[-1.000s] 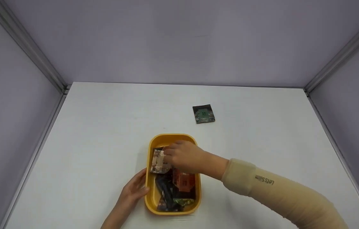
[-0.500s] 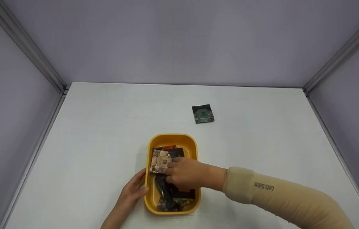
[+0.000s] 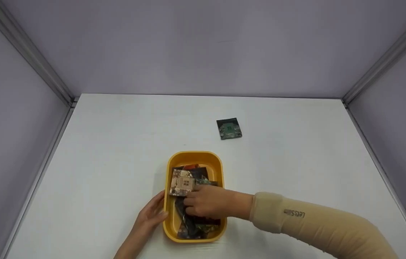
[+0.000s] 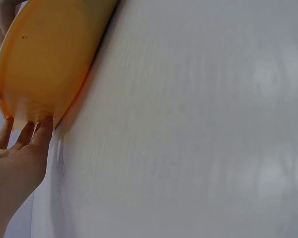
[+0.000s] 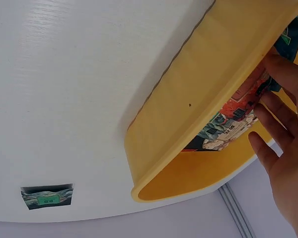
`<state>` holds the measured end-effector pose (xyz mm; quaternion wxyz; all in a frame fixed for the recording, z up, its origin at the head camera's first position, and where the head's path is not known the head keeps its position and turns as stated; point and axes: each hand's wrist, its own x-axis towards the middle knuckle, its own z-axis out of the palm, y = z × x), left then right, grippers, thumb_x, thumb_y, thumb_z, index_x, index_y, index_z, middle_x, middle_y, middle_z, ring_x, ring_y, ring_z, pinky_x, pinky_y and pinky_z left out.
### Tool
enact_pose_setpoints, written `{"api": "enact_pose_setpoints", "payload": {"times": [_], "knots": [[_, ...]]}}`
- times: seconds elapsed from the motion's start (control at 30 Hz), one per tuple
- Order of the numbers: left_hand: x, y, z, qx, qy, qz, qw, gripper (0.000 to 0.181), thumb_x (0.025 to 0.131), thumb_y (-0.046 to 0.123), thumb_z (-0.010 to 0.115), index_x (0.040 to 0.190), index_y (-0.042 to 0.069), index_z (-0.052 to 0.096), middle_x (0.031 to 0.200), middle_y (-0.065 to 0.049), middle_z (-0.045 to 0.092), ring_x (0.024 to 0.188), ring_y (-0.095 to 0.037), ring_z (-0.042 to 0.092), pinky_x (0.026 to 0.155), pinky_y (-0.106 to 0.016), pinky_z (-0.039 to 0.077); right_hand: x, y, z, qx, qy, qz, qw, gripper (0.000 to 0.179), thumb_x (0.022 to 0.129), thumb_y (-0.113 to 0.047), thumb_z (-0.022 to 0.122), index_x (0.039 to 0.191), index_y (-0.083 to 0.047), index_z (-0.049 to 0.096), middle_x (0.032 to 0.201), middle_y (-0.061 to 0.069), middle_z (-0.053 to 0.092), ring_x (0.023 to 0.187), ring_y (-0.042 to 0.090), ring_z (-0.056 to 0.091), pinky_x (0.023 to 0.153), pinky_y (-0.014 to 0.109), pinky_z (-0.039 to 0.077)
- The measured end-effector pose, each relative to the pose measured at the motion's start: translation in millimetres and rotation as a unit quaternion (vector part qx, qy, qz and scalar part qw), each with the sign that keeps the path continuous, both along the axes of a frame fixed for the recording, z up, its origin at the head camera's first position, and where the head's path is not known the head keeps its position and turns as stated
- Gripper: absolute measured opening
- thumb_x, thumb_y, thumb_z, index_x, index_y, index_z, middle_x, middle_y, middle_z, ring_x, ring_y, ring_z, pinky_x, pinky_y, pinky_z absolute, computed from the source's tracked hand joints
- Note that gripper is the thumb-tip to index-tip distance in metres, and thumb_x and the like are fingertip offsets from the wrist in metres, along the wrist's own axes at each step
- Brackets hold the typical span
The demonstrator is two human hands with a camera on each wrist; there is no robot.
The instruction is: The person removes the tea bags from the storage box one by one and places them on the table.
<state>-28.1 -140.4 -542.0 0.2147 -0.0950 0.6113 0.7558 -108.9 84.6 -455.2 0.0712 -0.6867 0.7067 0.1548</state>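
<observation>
A yellow plastic tub holds several small square printed packets. My left hand is at the tub's left side, its fairly straight fingertips against the outer wall. My right hand reaches down inside the tub. In the right wrist view its thumb and fingers pinch a red packet; from the head the hand hides that packet. Just left of the right fingertips lies a beige packet with a square window print. A black wrapped item lies nearer the front of the tub.
A dark green packet lies alone on the white table, behind the tub and to its right. Grey panels stand at the back and on both sides of the table.
My right hand has moved from the back of the tub toward its front, uncovering the beige packet and covering the red one. The left hand and tub stay put.
</observation>
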Motion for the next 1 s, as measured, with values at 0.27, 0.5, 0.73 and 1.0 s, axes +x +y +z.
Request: {"api": "enact_pose_setpoints", "payload": {"times": [0.27, 0.5, 0.73, 1.0], "knots": [[0.7, -1.2, 2.2, -0.009, -0.006, 0.006, 0.9999, 0.075, 0.096, 0.024, 0.065, 0.156, 0.006, 0.024, 0.163, -0.016, 0.019, 0.149, -0.035, 0.014, 0.119, -0.049, 0.022, 0.2, -3.9, 7.1, -0.005, -0.016, -0.015, 0.9997, 0.028, 0.093, -0.033, 0.071, 0.118, -0.022, 0.067, 0.113, -0.007, 0.062, 0.105, 0.008, 0.055, 0.098, 0.025, 0.046], [2.0, -0.8, -1.4, 0.000, -0.008, 0.001, 1.0000, 0.076, 0.097, 0.024, 0.065, 0.157, 0.005, 0.022, 0.163, -0.016, 0.017, 0.150, -0.036, 0.013, 0.119, -0.049, 0.020, 3.6, -2.0, 19.7, -0.003, -0.065, -0.047, 0.9968, 0.032, 0.087, -0.036, 0.077, 0.115, -0.023, 0.070, 0.107, -0.010, 0.069, 0.096, 0.006, 0.059, 0.095, 0.022, 0.048], [0.2, 2.3, -2.8, -0.004, -0.002, 0.000, 1.0000, 0.075, 0.097, 0.024, 0.065, 0.156, 0.005, 0.024, 0.163, -0.016, 0.019, 0.149, -0.036, 0.014, 0.119, -0.049, 0.020, 2.0, 7.5, 33.4, -0.058, -0.093, -0.086, 0.9903, 0.021, 0.085, -0.026, 0.081, 0.103, -0.021, 0.071, 0.095, -0.010, 0.070, 0.083, 0.005, 0.061, 0.082, 0.020, 0.053], [-2.8, -0.3, -1.1, -0.009, 0.008, 0.000, 0.9999, 0.073, 0.098, 0.020, 0.063, 0.156, 0.003, 0.023, 0.162, -0.018, 0.018, 0.149, -0.037, 0.015, 0.118, -0.050, 0.022, -11.6, 17.0, 44.7, -0.110, -0.089, -0.110, 0.9838, 0.012, 0.089, -0.021, 0.077, 0.097, -0.019, 0.069, 0.087, -0.008, 0.070, 0.074, 0.008, 0.058, 0.073, 0.023, 0.052]]}}
